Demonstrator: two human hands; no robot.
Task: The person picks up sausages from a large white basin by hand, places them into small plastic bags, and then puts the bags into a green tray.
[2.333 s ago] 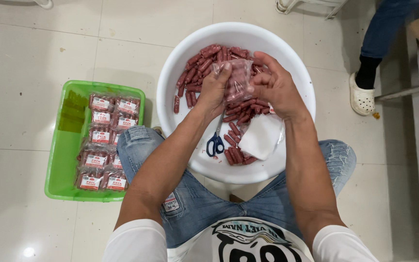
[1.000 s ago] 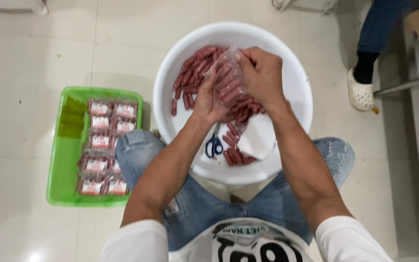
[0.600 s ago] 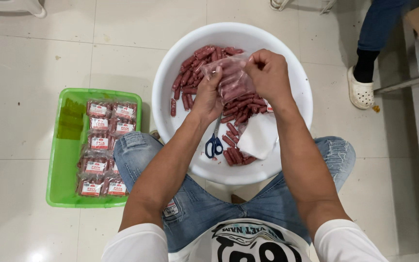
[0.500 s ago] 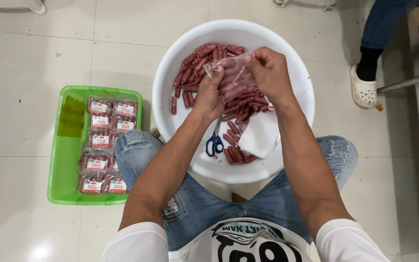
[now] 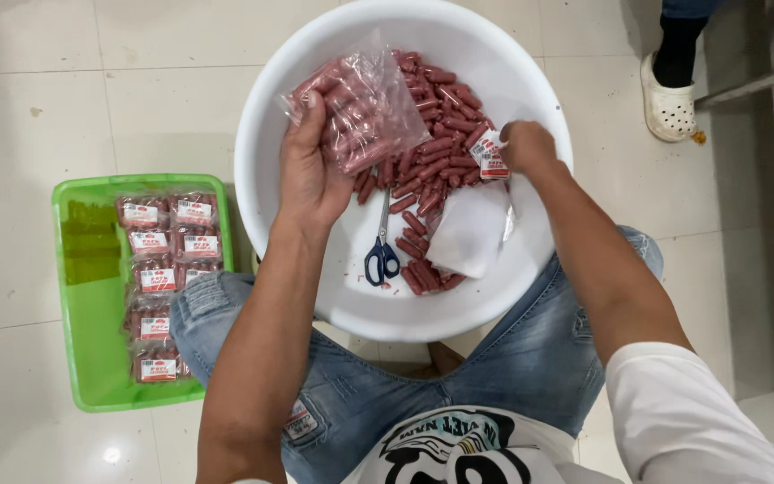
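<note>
A clear plastic bag (image 5: 362,106) packed w/ small red sausages is gripped in the left hand (image 5: 309,170), fingers curled round its lower left edge, thumb laid up along the bag's side; the bag is held tilted above the left-centre of a big white basin (image 5: 279,116). The right hand (image 5: 527,146) is closed in a pinch on a small stack of white-and-red labels (image 5: 490,156), held just over the right side of the loose sausage pile (image 5: 436,152). That pile is spread across the basin's middle and upper right, w/ a few more sausages trailing down toward the near rim. Blue-handled scissors (image 5: 382,255) are seen lying on the basin floor, blades pointing up toward the pile, approx. below the held bag. A stack of empty clear bags (image 5: 469,231) is laid flat just right of the scissors, touching the lower sausages. The basin is set between the knees of the person, who is in blue jeans. On the tiled floor to the left, a green tray (image 5: 82,296) is placed beside the left knee; in it, sealed sausage packs (image 5: 161,278) w/ labels are lined up in two columns along its right half. At top right, another person's foot in a white clog (image 5: 668,100) is visible, well apart from the basin.
</note>
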